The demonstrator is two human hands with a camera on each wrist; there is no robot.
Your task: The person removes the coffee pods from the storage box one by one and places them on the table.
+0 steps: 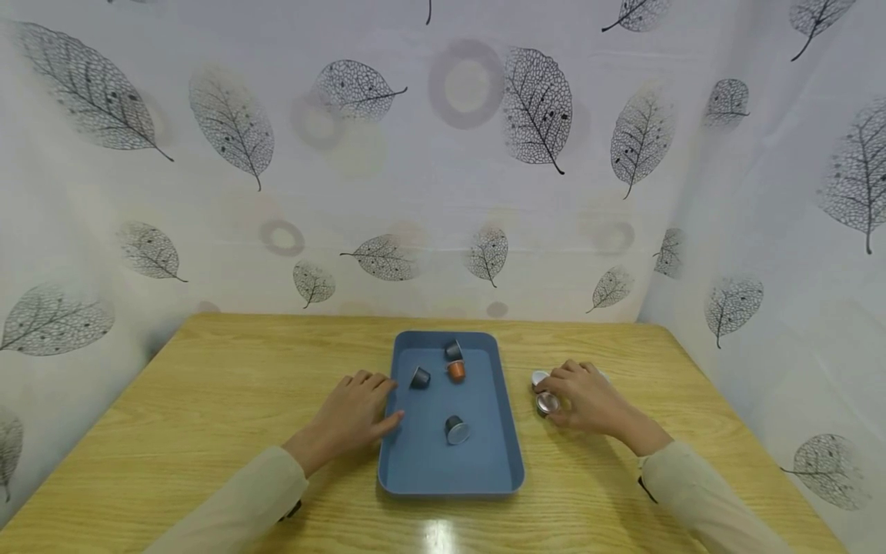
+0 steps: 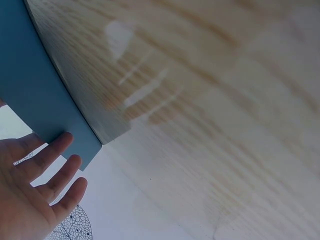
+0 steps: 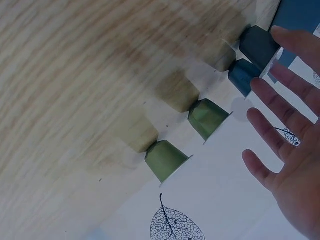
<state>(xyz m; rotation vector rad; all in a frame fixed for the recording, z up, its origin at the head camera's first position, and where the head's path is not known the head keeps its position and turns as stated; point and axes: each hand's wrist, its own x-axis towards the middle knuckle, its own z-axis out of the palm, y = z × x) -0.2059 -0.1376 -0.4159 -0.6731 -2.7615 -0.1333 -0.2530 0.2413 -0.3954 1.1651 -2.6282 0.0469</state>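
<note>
My left hand (image 1: 353,412) rests at the left side of a blue tray (image 1: 450,477), fingers loosely extended and thumb over the rim. In the left wrist view the fingers lie by the tray's outer wall (image 2: 40,80). Right of the tray, my right hand (image 1: 588,396) pinches a dark coffee capsule (image 3: 257,47) by its edge, between thumb and index finger. Its silver lid (image 1: 547,402) faces up. Close by stand a blue capsule (image 3: 242,76) and two green capsules (image 3: 207,119), partly hidden under the hand in the head view.
Inside the tray lie an orange capsule (image 1: 456,372) and several dark capsules (image 1: 457,431), some tipped on their sides. The tray stands on a wooden table (image 1: 263,369). A leaf-patterned curtain (image 1: 429,192) hangs behind the table and along its sides.
</note>
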